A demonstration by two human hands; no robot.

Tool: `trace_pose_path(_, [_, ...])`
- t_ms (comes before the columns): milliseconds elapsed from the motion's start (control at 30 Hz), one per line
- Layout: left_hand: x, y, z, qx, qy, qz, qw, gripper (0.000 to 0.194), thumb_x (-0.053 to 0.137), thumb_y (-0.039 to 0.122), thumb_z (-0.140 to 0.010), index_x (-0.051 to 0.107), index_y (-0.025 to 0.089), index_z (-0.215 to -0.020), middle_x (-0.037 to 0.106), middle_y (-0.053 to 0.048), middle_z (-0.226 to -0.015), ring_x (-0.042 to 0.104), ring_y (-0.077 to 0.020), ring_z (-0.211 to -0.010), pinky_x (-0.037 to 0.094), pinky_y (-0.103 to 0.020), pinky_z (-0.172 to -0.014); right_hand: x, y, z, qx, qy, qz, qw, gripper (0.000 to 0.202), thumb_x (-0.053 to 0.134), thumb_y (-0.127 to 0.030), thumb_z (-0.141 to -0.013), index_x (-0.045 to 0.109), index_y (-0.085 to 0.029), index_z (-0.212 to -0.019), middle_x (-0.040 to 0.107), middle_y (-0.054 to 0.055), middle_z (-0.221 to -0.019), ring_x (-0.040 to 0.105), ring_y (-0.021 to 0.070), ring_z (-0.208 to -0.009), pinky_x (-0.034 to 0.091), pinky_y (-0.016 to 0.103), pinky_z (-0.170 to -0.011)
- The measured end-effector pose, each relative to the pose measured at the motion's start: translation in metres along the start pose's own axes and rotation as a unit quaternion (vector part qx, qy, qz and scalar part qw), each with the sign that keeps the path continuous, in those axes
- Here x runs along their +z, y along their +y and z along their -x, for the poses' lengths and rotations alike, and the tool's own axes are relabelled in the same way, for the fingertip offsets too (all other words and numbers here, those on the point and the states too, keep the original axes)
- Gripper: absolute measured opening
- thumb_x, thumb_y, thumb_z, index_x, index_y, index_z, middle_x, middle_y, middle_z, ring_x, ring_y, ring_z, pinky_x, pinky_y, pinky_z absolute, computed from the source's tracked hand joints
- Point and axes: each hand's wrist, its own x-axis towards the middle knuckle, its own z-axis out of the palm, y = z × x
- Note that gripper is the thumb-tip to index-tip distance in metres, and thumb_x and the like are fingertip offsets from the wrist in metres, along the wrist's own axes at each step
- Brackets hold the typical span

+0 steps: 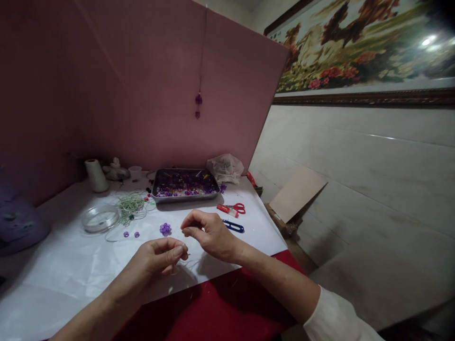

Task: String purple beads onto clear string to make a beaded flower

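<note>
My left hand is closed in a pinch over the front of the white table cover. A thin thread shows at its fingertips, along with a tiny pale bit too small to name. Just above and to the right, my right hand also pinches thumb and finger together; what lies between them cannot be made out. A purple beaded flower rests beyond the gap between the hands. To its left lie two loose purple beads. Partly behind my right hand is a dark blue-handled tool.
A metal tray of mixed beads stands at the back, beside a crumpled plastic bag. Red-handled scissors lie at right. Green cord, a clear spool and a white thread cone are left. A purple bead strand hangs behind.
</note>
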Motion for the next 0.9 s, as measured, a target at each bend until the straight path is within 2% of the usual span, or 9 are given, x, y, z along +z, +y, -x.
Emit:
trace_pose_path(67, [-0.001,-0.001,-0.001,-0.008,-0.006,0.021,1.0,0.025,0.077,0.037,-0.056,0.065,0.015,-0.057,0.059,0.0,-0.062,0.04,-0.0092,-0.051,0.029,-0.022,-0.049,0.001,0.001,-0.001,-0.004,0.003,0.009,1.0,0.006,0.056,-0.013,-0.078,0.059,-0.017,-0.077,0.059,-0.002,-0.069,0.054,0.011,-0.065,0.042,0.022,-0.063])
trace_pose_path(200, [-0.004,0.0,-0.003,-0.006,-0.021,0.056,0.998,0.022,0.077,0.034,-0.058,0.067,0.015,-0.062,0.059,0.0,-0.063,0.041,-0.0082,-0.052,0.031,-0.021,-0.05,0.005,0.002,0.005,0.021,0.086,0.039,0.995,0.01,0.054,-0.018,-0.081,0.06,-0.018,-0.089,0.061,0.001,-0.079,0.054,0.0126,-0.07,0.042,0.024,-0.065])
trace_pose_path(267, [-0.006,0.0,-0.004,0.003,-0.024,0.062,0.998,0.02,0.075,0.033,-0.062,0.069,0.014,-0.064,0.059,-0.001,-0.064,0.041,-0.0075,-0.052,0.031,-0.02,-0.05,0.008,0.003,0.011,0.037,0.106,0.046,0.993,0.009,0.052,-0.021,-0.083,0.06,-0.017,-0.084,0.06,0.001,-0.075,0.051,0.0118,-0.066,0.04,0.023,-0.062])
trace_pose_path(433, [-0.008,0.002,-0.004,0.024,-0.002,0.071,0.997,0.021,0.075,0.031,-0.062,0.07,0.012,-0.066,0.057,-0.002,-0.064,0.036,-0.0062,-0.049,0.028,-0.019,-0.045,0.019,0.007,0.03,0.059,0.076,0.035,0.995,0.012,0.051,-0.021,-0.083,0.06,-0.017,-0.076,0.053,-0.002,-0.062,0.046,0.0103,-0.058,0.036,0.022,-0.056])
trace_pose_path(533, [-0.009,0.001,-0.003,0.031,0.009,0.072,0.997,0.021,0.074,0.032,-0.063,0.07,0.012,-0.068,0.054,0.0,-0.06,0.036,-0.0065,-0.049,0.028,-0.019,-0.044,0.025,0.008,0.038,0.072,0.082,0.037,0.993,0.012,0.051,-0.023,-0.083,0.061,-0.017,-0.077,0.054,-0.001,-0.063,0.046,0.0106,-0.058,0.035,0.021,-0.054])
trace_pose_path(700, [-0.011,-0.003,-0.005,0.045,0.003,0.057,0.997,0.024,0.07,0.036,-0.068,0.068,0.012,-0.071,0.035,0.008,-0.041,0.023,-0.005,-0.041,0.017,-0.019,-0.04,0.034,0.007,0.043,0.072,0.082,0.04,0.993,0.014,0.051,-0.021,-0.082,0.063,-0.017,-0.076,0.058,0.0,-0.065,0.05,0.0118,-0.06,0.037,0.022,-0.056])
trace_pose_path(833, [-0.011,-0.005,-0.007,0.057,-0.005,0.057,0.997,0.023,0.068,0.035,-0.07,0.067,0.012,-0.071,0.035,0.008,-0.039,0.024,-0.0049,-0.04,0.016,-0.02,-0.04,0.041,0.008,0.044,0.064,0.067,0.037,0.995,0.02,0.049,-0.019,-0.083,0.068,-0.018,-0.077,0.064,0.002,-0.071,0.054,0.0127,-0.065,0.039,0.023,-0.061])
trace_pose_path(900, [-0.011,-0.005,-0.007,0.06,-0.006,0.058,0.997,0.023,0.068,0.035,-0.071,0.067,0.012,-0.07,0.035,0.008,-0.038,0.025,-0.0045,-0.04,0.016,-0.021,-0.04,0.044,0.008,0.046,0.075,0.082,0.038,0.993,0.018,0.05,-0.019,-0.083,0.068,-0.018,-0.081,0.064,0.002,-0.07,0.053,0.0123,-0.062,0.038,0.023,-0.059])
